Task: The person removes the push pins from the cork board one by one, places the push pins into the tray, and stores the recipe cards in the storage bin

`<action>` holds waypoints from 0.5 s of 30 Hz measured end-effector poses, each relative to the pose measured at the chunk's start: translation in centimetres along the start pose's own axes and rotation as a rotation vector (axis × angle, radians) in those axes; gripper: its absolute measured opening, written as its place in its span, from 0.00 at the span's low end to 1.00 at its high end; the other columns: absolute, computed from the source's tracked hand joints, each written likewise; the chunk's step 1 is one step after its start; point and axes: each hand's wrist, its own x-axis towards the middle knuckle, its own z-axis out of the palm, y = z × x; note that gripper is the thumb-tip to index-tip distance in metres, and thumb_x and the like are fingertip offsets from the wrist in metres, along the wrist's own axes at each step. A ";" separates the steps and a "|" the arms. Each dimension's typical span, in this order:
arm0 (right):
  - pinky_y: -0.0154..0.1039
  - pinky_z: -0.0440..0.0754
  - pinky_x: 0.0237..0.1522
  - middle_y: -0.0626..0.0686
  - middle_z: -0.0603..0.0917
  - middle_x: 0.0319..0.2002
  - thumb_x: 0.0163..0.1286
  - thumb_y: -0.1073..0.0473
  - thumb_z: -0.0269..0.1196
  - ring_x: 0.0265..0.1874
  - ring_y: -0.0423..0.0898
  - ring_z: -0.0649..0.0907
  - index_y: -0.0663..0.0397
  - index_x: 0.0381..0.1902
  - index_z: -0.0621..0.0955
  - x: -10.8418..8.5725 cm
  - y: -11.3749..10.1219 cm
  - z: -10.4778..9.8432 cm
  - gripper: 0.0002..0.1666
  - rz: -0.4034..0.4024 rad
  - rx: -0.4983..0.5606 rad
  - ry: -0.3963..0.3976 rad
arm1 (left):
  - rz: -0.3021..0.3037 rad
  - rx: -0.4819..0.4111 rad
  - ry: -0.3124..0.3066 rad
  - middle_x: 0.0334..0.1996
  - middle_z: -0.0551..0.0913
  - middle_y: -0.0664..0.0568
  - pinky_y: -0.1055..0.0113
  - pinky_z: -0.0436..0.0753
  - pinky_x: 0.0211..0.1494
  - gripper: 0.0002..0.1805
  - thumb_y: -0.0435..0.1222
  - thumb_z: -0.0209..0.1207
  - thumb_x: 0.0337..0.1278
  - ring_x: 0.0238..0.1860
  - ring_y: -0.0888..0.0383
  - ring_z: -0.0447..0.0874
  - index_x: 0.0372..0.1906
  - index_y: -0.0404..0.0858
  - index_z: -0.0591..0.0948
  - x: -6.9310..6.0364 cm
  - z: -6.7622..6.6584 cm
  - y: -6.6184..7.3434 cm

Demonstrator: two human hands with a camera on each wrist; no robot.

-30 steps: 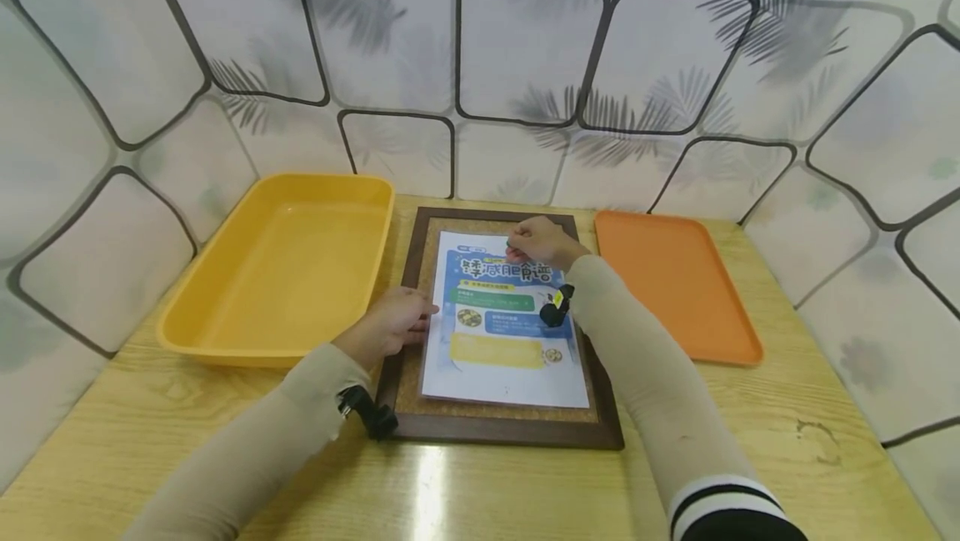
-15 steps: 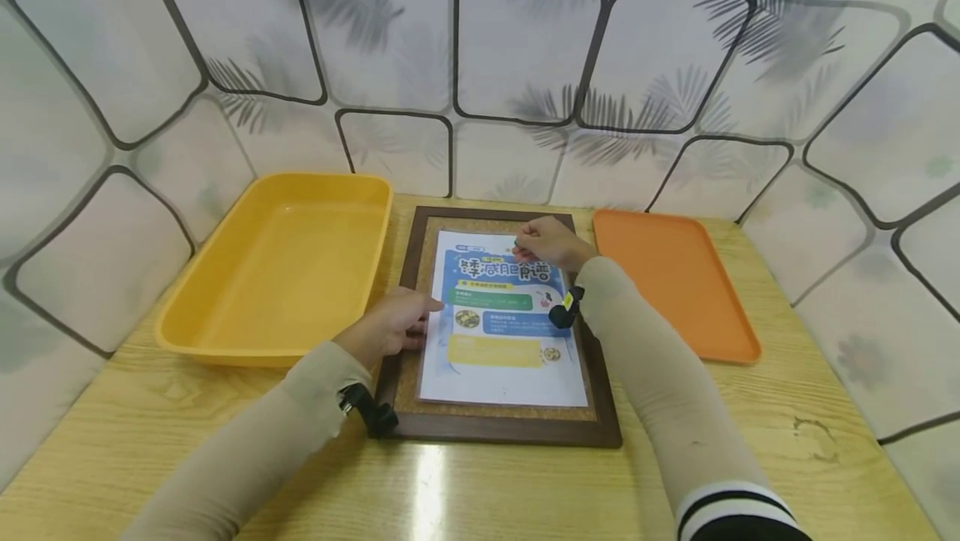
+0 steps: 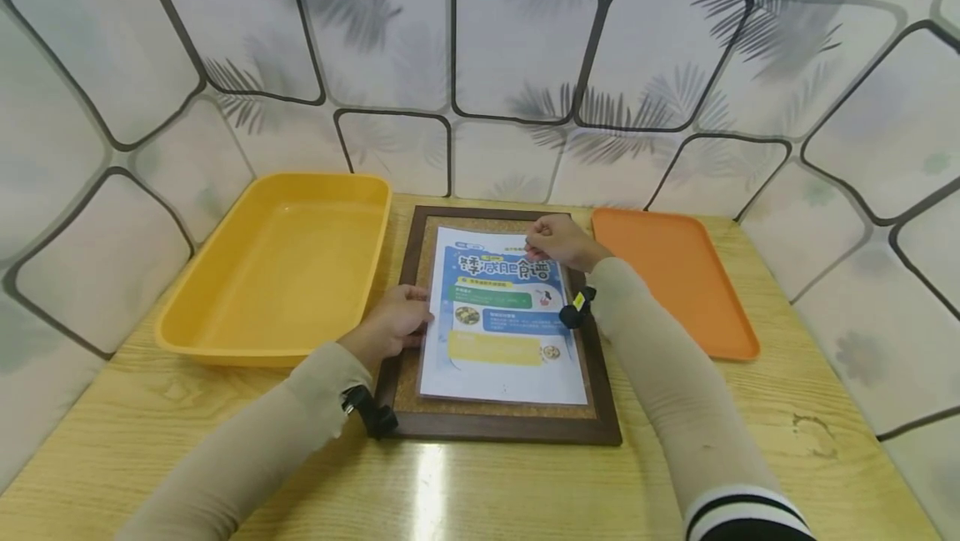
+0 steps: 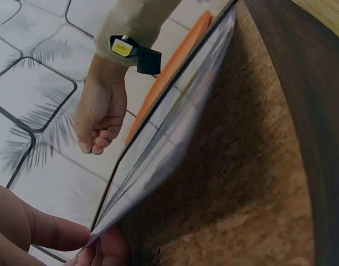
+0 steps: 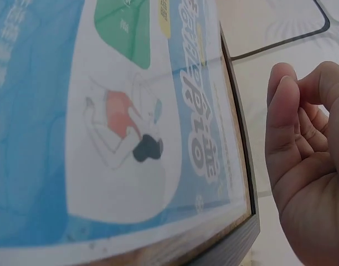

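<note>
A printed poster sheet [image 3: 498, 320], glossy with blue, green and yellow blocks, lies over a cork board [image 3: 408, 383] with a dark brown frame. My left hand [image 3: 396, 321] pinches the sheet's left edge between thumb and fingers; in the left wrist view that edge is lifted off the cork. Above the sheet's top right corner is my right hand [image 3: 562, 242], thumb and index fingertip together. The left wrist view shows a tiny bit of a small green object [image 4: 90, 152] at its fingertips, mostly hidden. The right hand appears apart from the sheet in the right wrist view.
A deep yellow tray [image 3: 277, 270] stands left of the board, close to my left forearm. On the right lies a flat orange tray [image 3: 675, 283]. The wooden table [image 3: 300, 483] meets patterned walls [image 3: 525, 49] at the back and sides.
My right hand has moved to the right, towards the sheet's top right corner. The left thumb has shifted slightly at the sheet's left edge. The board and trays keep their places.
</note>
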 end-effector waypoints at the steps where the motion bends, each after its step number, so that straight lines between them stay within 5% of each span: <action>1: 0.39 0.83 0.39 0.63 0.82 0.38 0.74 0.66 0.53 0.33 0.47 0.84 0.72 0.46 0.74 0.0 0.0 -0.1 0.11 0.001 -0.001 0.000 | 0.004 -0.002 0.000 0.53 0.74 0.39 0.60 0.79 0.37 0.26 0.23 0.51 0.63 0.44 0.48 0.75 0.65 0.35 0.66 0.0 0.0 0.0; 15: 0.44 0.82 0.45 0.64 0.81 0.40 0.74 0.65 0.53 0.37 0.50 0.84 0.76 0.51 0.73 -1.1 0.2 -1.4 0.16 -0.008 0.033 0.012 | 0.035 -0.053 -0.038 0.49 0.72 0.38 0.59 0.80 0.30 0.26 0.19 0.47 0.60 0.34 0.49 0.78 0.63 0.37 0.65 0.0 -0.2 -0.1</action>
